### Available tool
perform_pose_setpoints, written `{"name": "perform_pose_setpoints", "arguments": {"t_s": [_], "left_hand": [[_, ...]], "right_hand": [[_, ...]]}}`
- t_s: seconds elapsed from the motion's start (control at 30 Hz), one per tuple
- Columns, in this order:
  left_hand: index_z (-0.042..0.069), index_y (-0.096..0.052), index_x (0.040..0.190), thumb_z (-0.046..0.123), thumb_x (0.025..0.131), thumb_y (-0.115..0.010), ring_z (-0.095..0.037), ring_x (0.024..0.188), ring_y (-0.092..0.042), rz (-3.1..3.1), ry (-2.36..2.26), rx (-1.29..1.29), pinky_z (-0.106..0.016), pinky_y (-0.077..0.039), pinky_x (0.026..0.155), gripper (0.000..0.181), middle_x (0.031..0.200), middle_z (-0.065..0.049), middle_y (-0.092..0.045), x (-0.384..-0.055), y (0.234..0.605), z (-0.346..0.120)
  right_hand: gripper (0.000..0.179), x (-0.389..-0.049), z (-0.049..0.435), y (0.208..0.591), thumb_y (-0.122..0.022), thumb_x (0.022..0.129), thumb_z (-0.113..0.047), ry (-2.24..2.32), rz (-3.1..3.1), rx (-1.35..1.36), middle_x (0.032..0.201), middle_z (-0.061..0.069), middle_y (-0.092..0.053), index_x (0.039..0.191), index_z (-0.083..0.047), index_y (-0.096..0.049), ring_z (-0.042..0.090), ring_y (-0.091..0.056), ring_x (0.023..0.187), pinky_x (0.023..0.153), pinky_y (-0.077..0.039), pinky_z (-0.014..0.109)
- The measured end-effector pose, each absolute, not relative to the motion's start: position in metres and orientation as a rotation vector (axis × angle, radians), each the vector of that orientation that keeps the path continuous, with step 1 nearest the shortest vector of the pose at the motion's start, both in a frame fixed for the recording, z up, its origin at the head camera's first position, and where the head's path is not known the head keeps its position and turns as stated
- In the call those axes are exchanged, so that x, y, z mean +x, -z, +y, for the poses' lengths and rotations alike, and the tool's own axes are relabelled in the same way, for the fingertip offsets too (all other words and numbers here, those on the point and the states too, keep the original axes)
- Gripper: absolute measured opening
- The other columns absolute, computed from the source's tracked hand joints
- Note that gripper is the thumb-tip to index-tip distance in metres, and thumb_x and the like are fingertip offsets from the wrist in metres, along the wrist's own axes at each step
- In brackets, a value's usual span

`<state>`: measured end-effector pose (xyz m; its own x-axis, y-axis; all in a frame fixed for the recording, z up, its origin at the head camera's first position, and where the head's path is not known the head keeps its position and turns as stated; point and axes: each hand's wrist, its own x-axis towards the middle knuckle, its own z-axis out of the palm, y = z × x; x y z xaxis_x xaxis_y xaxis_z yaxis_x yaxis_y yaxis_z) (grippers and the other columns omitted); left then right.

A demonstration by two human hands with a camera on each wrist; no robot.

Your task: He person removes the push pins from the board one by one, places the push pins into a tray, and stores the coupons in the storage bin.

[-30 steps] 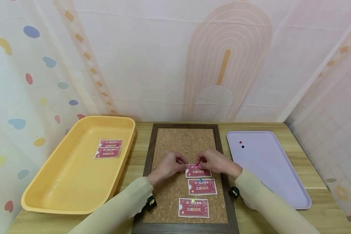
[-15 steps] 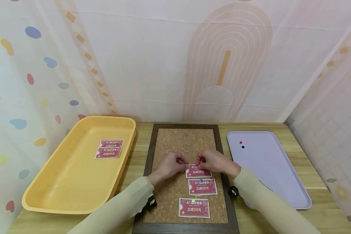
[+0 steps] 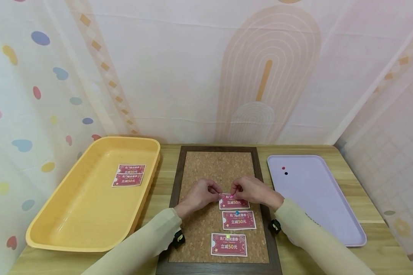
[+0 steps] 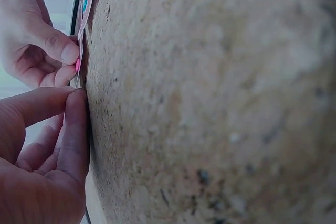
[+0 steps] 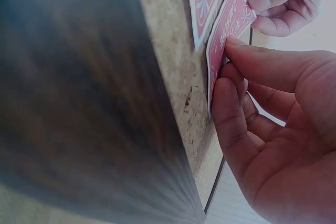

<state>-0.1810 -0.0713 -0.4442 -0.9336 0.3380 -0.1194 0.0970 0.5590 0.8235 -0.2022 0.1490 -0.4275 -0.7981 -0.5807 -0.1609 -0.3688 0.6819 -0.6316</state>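
Observation:
On the cork board [image 3: 196, 240], a red paper coupon [image 3: 234, 203] lies uppermost of three in a column. My left hand [image 3: 200, 194] pinches its upper left corner between thumb and index finger. At the coupon's top edge, my right hand [image 3: 252, 190] pinches a pink push pin [image 4: 77, 65]; the fingers hide most of the pin. Below it, a second coupon [image 3: 239, 221] carries a blue push pin [image 3: 237, 213]. The lowest coupon [image 3: 229, 247] has a yellow-green push pin [image 3: 228, 236] at its top edge.
A yellow tub [image 3: 82, 217] on the left holds two overlapping coupons [image 3: 128, 180]. To the right stands a lilac tray [image 3: 320, 194] with a red push pin [image 3: 283, 168] and a black push pin [image 3: 286, 173]. The board's dark wooden frame [image 3: 220, 268] surrounds the cork.

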Motion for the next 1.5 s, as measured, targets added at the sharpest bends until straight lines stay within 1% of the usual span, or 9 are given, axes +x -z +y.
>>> {"name": "perform_pose_setpoints", "arguments": {"t_s": [0.23, 0.47, 0.93, 1.5], "left_hand": [[0.006, -0.076, 0.097, 0.006, 0.088, -0.075, -0.011, 0.075, -0.062, 2.542, -1.301, 0.365, -0.026, -0.05, 0.067, 0.009, 0.084, 0.0, -0.071, -0.1818, 0.4448, -0.0707], [0.005, -0.076, 0.096, 0.005, 0.087, -0.075, -0.012, 0.075, -0.062, 2.537, -1.308, 0.367, -0.027, -0.05, 0.067, 0.009, 0.084, -0.001, -0.071, -0.1819, 0.4451, -0.0704], [0.006, -0.076, 0.097, 0.006, 0.087, -0.076, -0.012, 0.075, -0.062, 2.538, -1.304, 0.35, -0.027, -0.049, 0.066, 0.009, 0.084, -0.001, -0.071, -0.1812, 0.4441, -0.0704], [0.005, -0.076, 0.096, 0.005, 0.087, -0.075, -0.01, 0.073, -0.062, 2.543, -1.308, 0.373, -0.026, -0.049, 0.064, 0.009, 0.081, 0.0, -0.071, -0.1823, 0.4451, -0.0712]], "right_hand": [[0.011, -0.202, 0.1501, 0.4276, -0.073, 0.094, -0.004, 0.835, 2.547, -0.782, 0.073, -0.007, -0.063, 0.086, -0.012, -0.071, 0.007, -0.054, 0.062, 0.062, -0.045, 0.026], [0.012, -0.2013, 0.1504, 0.4274, -0.072, 0.095, -0.003, 0.845, 2.536, -0.795, 0.072, -0.007, -0.062, 0.086, -0.011, -0.071, 0.006, -0.054, 0.06, 0.059, -0.044, 0.025], [0.012, -0.202, 0.1506, 0.4262, -0.072, 0.095, -0.005, 0.81, 2.545, -0.822, 0.072, -0.008, -0.062, 0.086, -0.012, -0.07, 0.006, -0.053, 0.062, 0.063, -0.044, 0.026], [0.012, -0.2023, 0.1503, 0.4275, -0.07, 0.096, -0.004, 0.83, 2.534, -0.837, 0.074, -0.007, -0.061, 0.086, -0.011, -0.068, 0.006, -0.052, 0.061, 0.06, -0.043, 0.024]]}}
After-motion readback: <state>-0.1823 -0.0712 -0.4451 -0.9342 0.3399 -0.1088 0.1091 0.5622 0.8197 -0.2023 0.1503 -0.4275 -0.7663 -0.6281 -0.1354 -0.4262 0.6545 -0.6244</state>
